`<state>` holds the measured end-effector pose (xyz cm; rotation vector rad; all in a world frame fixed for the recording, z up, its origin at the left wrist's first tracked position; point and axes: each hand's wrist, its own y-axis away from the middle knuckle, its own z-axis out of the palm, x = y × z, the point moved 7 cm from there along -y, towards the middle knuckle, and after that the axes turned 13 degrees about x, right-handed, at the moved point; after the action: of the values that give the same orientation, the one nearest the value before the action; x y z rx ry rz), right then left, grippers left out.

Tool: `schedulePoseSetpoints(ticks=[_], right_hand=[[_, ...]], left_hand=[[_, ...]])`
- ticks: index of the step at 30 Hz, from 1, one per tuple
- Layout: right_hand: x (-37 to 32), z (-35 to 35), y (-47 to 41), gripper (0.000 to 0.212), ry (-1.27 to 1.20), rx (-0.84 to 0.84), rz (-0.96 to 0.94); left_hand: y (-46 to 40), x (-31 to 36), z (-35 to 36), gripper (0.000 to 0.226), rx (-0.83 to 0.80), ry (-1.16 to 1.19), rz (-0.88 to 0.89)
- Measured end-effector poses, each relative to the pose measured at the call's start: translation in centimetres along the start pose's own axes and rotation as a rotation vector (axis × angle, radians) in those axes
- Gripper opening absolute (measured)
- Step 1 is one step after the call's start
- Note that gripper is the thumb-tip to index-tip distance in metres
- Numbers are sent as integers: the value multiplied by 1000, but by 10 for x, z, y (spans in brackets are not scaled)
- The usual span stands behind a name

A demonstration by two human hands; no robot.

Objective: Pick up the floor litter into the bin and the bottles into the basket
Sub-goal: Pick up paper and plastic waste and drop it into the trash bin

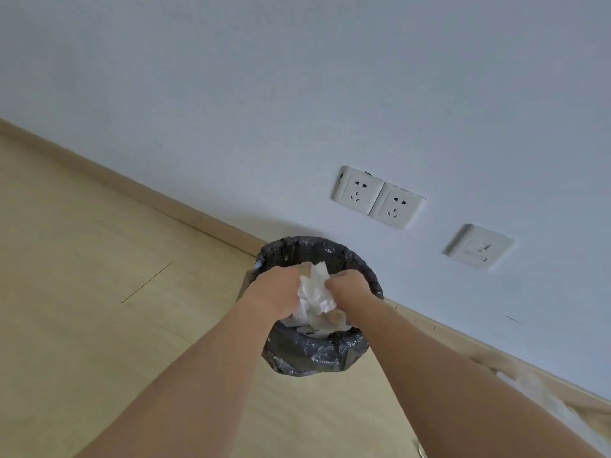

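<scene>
A round bin (317,353) lined with a black plastic bag stands on the floor against the wall. Directly over its mouth, my left hand (276,287) and my right hand (348,287) together clutch a bundle of crumpled white paper litter (315,292), one hand on each side. More crumpled paper and a bit of brown card lie inside the bin under the bundle. No bottles or basket are in view.
Pale wooden floor (99,276) stretches to the left. A wooden skirting board (165,201) runs along the white wall. Two power sockets (377,196) and a data plate (477,247) sit low on the wall. A blurred pale object (545,391) lies at the right.
</scene>
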<state>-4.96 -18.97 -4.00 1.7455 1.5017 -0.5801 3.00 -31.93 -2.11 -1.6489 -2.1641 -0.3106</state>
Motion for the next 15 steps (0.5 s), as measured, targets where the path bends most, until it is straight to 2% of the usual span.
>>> schedulePoseSetpoints(ticks=[1, 2, 4, 6, 10, 15], right_hand=[[8, 7, 1, 10, 28, -19, 28], [14, 10, 0, 15, 42, -23, 35], [16, 1, -1, 41, 65, -2, 4], [11, -26, 0, 52, 45, 62, -80], [31, -100, 2, 47, -67, 166, -132], [128, -190, 10, 41, 1, 259, -92]], left_hand=[[-2, -5, -1, 31, 40, -5, -22], [-3, -9, -4, 26, 94, -9, -40], [-7, -9, -9, 22, 196, -17, -31], [-9, 1, -14, 19, 279, -53, 28], [-11, 57, -8, 21, 361, -82, 200], [14, 163, 31, 18, 381, -52, 378]])
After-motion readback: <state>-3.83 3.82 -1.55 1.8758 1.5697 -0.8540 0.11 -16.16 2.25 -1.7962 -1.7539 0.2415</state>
